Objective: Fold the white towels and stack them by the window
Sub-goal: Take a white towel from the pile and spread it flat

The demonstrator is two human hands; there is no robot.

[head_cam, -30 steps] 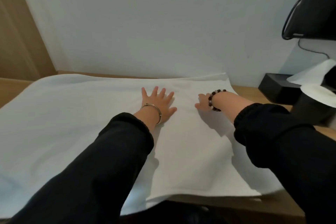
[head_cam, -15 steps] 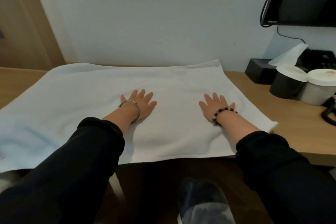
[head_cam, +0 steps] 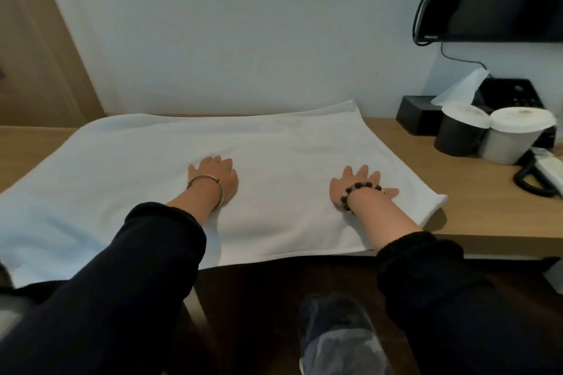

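Left hand (head_cam: pixel 214 175) and right hand (head_cam: pixel 361 184) press flat, grip open, smoothing the towel (head_cam: pixel 283 161) on the bench (head_cam: pixel 457 207) for folding.

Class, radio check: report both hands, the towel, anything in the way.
Left hand and right hand open, flat on white cloth towel. Towel spread on wooden desk. Black lidded cup and white lidded cup stand apart, right.

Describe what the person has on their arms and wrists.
The left sleeve and right sleeve are black, long, with bunched cuffs stopping short of the wrists. A thin silver-coloured bangle circles the left wrist; a bracelet of dark round beads, a few paler, circles the right. Neither left hand nor right hand is gloved.
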